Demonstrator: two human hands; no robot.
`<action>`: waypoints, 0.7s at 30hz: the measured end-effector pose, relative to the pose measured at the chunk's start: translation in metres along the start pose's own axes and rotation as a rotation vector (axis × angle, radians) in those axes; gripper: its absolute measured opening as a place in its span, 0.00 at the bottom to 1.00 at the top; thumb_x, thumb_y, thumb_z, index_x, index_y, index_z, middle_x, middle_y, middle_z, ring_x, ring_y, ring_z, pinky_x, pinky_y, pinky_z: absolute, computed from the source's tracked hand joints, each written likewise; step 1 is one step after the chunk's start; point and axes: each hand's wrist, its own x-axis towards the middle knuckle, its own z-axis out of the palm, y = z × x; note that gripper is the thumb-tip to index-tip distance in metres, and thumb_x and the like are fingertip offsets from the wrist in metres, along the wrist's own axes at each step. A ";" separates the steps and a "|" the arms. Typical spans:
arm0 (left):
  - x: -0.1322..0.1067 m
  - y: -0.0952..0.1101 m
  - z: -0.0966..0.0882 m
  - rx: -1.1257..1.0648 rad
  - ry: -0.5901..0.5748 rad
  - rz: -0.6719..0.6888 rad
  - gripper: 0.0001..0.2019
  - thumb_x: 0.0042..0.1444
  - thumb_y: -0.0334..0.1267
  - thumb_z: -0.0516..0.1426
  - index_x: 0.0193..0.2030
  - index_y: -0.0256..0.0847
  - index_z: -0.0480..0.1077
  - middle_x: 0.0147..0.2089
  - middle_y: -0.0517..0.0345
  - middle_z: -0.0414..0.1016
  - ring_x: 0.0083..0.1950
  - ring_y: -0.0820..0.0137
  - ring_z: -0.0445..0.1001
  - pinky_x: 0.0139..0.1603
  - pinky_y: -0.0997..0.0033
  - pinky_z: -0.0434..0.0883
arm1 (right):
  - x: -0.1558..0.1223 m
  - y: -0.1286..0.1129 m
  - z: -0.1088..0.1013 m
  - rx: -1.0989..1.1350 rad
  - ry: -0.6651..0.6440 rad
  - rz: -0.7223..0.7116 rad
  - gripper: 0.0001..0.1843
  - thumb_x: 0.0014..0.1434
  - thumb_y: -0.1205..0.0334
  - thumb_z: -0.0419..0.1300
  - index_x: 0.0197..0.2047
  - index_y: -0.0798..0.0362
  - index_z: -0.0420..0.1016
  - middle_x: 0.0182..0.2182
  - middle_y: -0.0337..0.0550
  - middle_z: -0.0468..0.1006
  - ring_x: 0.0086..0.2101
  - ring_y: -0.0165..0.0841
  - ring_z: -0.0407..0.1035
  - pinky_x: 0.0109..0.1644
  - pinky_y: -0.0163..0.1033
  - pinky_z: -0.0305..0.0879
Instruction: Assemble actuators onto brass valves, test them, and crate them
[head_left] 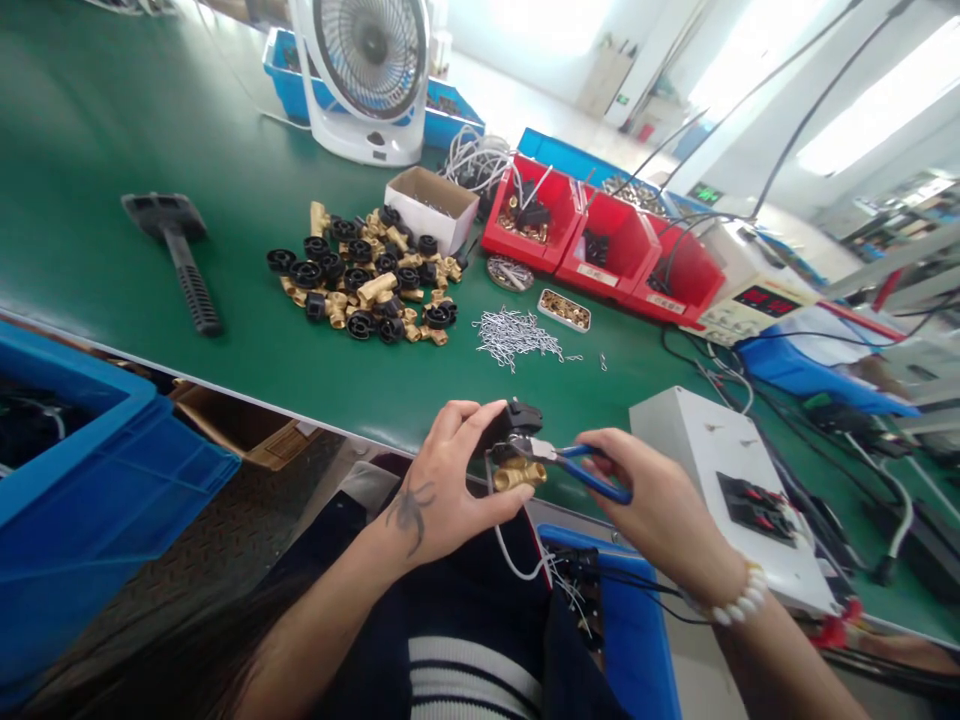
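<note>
Near the table's front edge my left hand (450, 480) grips a brass valve fitting (520, 476) topped by a black part (519, 418), with a pale cable hanging from it. Blue-handled pliers (551, 455) are in my right hand (645, 480), their metal jaws up against the joint between the black part and the brass. Whether the jaws are closed on something there I cannot tell. Beyond my hands lies a heap of thin metal clips (517, 335). A pile of brass fittings with black knobs (367, 275) is farther left.
Red bins (536, 210) with small parts stand behind a small tray of brass pieces (565, 310). At right are a grey-white box (697, 470) and a power supply (750, 290). A white fan (367, 80), a black tool (180, 250) and a blue crate (90, 480) are leftward.
</note>
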 end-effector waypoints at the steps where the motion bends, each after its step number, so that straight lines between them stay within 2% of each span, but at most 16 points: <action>1: 0.000 0.001 0.001 0.000 0.003 0.006 0.33 0.53 0.40 0.64 0.65 0.41 0.59 0.58 0.48 0.63 0.61 0.57 0.67 0.63 0.49 0.71 | 0.001 -0.002 -0.002 0.064 0.026 0.023 0.09 0.62 0.60 0.56 0.43 0.52 0.74 0.32 0.42 0.76 0.28 0.33 0.70 0.33 0.37 0.69; 3: 0.000 0.001 0.002 -0.002 0.023 0.025 0.30 0.52 0.39 0.65 0.61 0.41 0.61 0.57 0.49 0.64 0.60 0.58 0.67 0.62 0.50 0.71 | 0.002 -0.007 -0.004 0.219 0.020 0.025 0.15 0.64 0.56 0.57 0.52 0.51 0.73 0.36 0.43 0.77 0.30 0.32 0.71 0.36 0.37 0.72; 5: 0.000 0.002 0.003 -0.001 0.053 0.046 0.25 0.50 0.36 0.66 0.53 0.41 0.62 0.55 0.50 0.66 0.58 0.59 0.68 0.60 0.51 0.72 | 0.005 -0.009 -0.002 0.323 -0.102 -0.037 0.22 0.64 0.54 0.59 0.59 0.50 0.71 0.40 0.44 0.78 0.35 0.35 0.74 0.42 0.39 0.74; 8: 0.000 0.001 0.003 0.003 0.070 0.061 0.20 0.48 0.34 0.66 0.45 0.42 0.62 0.50 0.52 0.66 0.55 0.60 0.69 0.57 0.52 0.72 | 0.012 -0.005 0.006 0.338 -0.240 -0.134 0.26 0.63 0.52 0.61 0.63 0.49 0.70 0.43 0.47 0.78 0.45 0.40 0.74 0.49 0.44 0.74; 15: 0.000 0.001 0.005 -0.036 0.069 0.004 0.18 0.47 0.35 0.67 0.42 0.41 0.65 0.52 0.50 0.65 0.58 0.59 0.69 0.59 0.52 0.71 | 0.023 0.010 0.013 0.419 -0.302 -0.169 0.25 0.63 0.49 0.62 0.60 0.50 0.72 0.50 0.47 0.77 0.47 0.40 0.74 0.50 0.42 0.73; 21: -0.002 0.002 0.006 -0.003 0.073 -0.002 0.18 0.46 0.34 0.68 0.40 0.40 0.66 0.53 0.48 0.66 0.59 0.57 0.68 0.60 0.53 0.69 | 0.021 0.008 0.011 0.399 -0.296 -0.185 0.19 0.63 0.51 0.62 0.55 0.49 0.75 0.46 0.47 0.78 0.45 0.40 0.74 0.49 0.42 0.74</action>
